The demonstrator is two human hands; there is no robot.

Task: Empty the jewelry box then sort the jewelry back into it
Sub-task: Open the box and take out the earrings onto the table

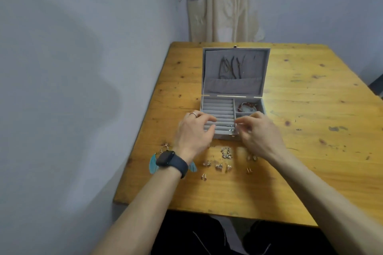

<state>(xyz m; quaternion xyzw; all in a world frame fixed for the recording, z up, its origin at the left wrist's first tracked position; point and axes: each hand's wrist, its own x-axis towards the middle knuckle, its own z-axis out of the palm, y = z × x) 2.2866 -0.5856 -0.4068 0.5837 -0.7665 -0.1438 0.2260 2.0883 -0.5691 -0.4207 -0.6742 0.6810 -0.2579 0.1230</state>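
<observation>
A bare grey corner, and a yellow wooden tabletop with the jewelry box open mid-frame. Loose earrings lie just below it, awaiting sorting. Both hands hover over the ring rolls: the left hand loosely curled, the right hand seemingly pinching something tiny, too blurred to tell.

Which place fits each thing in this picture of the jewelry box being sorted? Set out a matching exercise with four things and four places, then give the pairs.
Things
1. necklaces
2. bracelet
3. watch
4. small earrings

Places
A. on the left wrist
B. loose on the table, in front of the box
C. hanging inside the open lid
D. in the box's back right compartment

Pairs: 1-C, 2-D, 3-A, 4-B
</observation>
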